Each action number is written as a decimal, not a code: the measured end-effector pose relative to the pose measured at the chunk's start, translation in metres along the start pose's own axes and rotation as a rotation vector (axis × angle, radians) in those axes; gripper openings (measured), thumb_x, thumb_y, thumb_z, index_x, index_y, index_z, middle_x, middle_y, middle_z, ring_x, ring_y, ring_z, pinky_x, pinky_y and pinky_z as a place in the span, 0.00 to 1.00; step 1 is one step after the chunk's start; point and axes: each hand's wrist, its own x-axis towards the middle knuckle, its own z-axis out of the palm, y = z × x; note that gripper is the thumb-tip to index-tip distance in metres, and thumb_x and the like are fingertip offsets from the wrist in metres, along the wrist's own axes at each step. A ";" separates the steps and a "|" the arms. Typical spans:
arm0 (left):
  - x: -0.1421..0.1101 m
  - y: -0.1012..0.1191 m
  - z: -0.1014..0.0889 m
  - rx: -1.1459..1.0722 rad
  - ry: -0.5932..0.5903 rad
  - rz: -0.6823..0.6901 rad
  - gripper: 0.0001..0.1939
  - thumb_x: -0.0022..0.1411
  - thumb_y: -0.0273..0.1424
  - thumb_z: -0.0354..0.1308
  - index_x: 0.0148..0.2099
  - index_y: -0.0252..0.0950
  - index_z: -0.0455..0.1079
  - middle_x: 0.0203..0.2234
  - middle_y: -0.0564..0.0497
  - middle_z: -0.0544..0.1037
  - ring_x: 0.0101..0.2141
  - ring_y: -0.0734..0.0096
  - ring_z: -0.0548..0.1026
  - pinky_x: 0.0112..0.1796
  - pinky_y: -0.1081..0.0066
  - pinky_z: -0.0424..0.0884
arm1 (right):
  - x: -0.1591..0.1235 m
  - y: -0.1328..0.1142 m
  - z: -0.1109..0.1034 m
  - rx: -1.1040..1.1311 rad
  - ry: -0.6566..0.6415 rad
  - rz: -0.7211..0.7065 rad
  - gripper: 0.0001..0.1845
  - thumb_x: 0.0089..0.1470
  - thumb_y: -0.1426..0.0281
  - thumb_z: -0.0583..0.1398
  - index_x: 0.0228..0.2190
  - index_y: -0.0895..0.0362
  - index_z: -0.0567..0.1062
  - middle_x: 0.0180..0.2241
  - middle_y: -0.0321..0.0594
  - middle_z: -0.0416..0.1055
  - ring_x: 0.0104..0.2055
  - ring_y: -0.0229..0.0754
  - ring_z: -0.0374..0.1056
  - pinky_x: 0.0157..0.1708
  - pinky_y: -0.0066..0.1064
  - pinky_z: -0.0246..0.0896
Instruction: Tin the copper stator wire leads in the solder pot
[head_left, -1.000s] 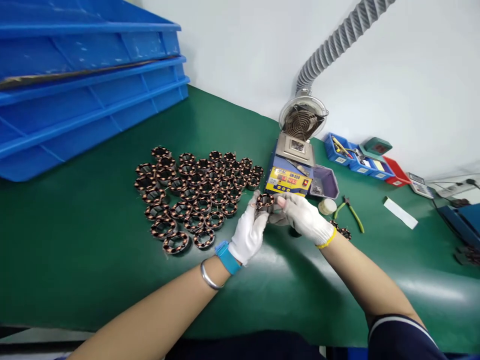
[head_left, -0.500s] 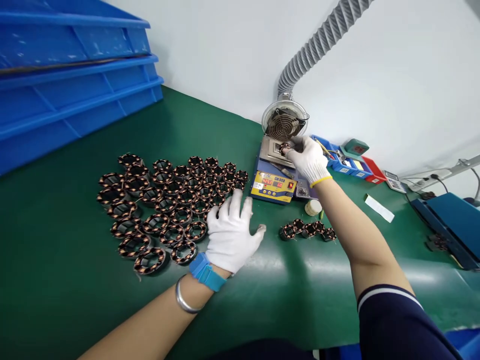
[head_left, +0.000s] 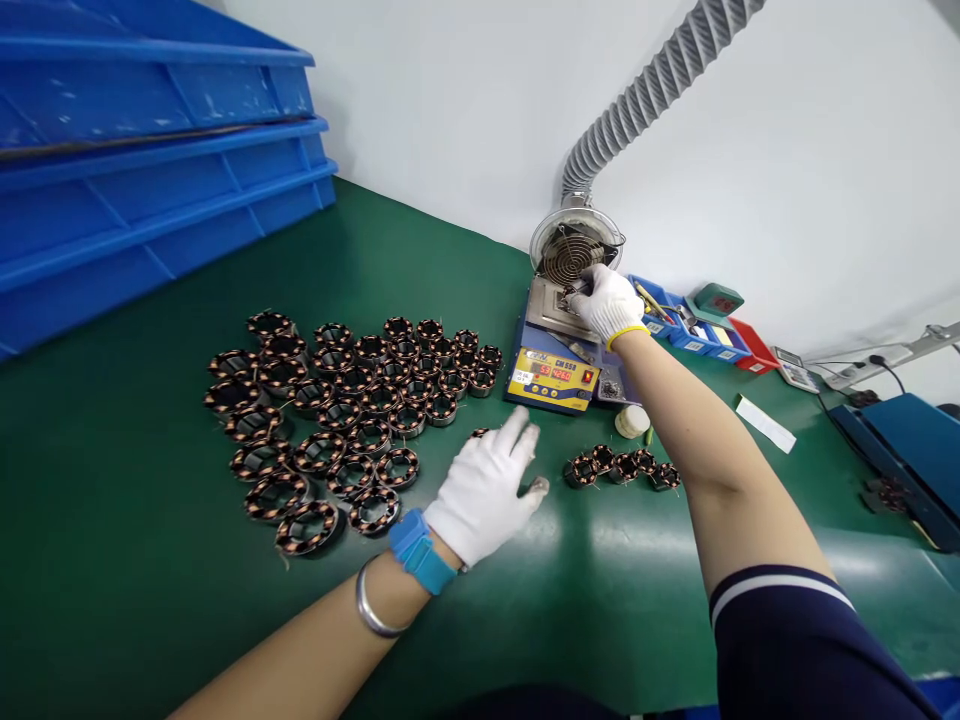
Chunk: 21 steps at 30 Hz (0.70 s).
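My right hand [head_left: 606, 302], in a white glove, pinches a small wound motor stator [head_left: 568, 296] over the square opening of a solder pot [head_left: 551, 378] with a yellow display panel. The fingers partly cover this stator. My left hand [head_left: 487, 490], also gloved, hovers or rests low over the green table with its fingers stretched apart. A single stator [head_left: 478, 433] peeks out behind its fingers; whether they touch it is hidden. To the left stands a large group of copper-wound stators [head_left: 352, 380]. Several more stators [head_left: 622, 467] sit in a short cluster right of my left hand.
Behind the pot are a fan [head_left: 571, 255] and a grey exhaust hose [head_left: 652, 95]. Stacked blue crates [head_left: 165, 180] rise at the left. Small blue bins [head_left: 686, 335], a red bin [head_left: 752, 347], a round whitish container [head_left: 631, 421] and a paper slip [head_left: 765, 424] lie to the right.
My left hand has shifted right, away from the large stator group, and a lone stator shows behind its fingers. My right hand has lowered the stator closer to the pot's opening.
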 end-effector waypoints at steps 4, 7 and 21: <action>-0.003 0.002 0.003 -0.097 0.089 0.125 0.22 0.59 0.37 0.56 0.54 0.34 0.67 0.61 0.43 0.64 0.49 0.55 0.69 0.47 0.58 0.68 | 0.001 0.001 0.001 -0.001 0.005 -0.003 0.22 0.46 0.59 0.60 0.44 0.52 0.73 0.42 0.44 0.75 0.46 0.56 0.69 0.45 0.51 0.64; 0.001 0.001 0.002 -0.081 0.109 0.007 0.13 0.58 0.37 0.57 0.43 0.36 0.71 0.60 0.43 0.65 0.48 0.53 0.70 0.46 0.56 0.69 | 0.001 0.002 0.001 0.011 0.010 0.000 0.22 0.46 0.59 0.60 0.44 0.52 0.73 0.41 0.43 0.75 0.45 0.56 0.70 0.44 0.50 0.65; 0.003 -0.003 0.003 -0.018 0.025 -0.180 0.14 0.53 0.39 0.61 0.38 0.35 0.69 0.61 0.37 0.60 0.52 0.48 0.68 0.48 0.54 0.68 | 0.002 -0.001 -0.008 0.033 0.020 0.044 0.21 0.47 0.56 0.59 0.38 0.58 0.75 0.40 0.49 0.74 0.45 0.56 0.70 0.46 0.48 0.64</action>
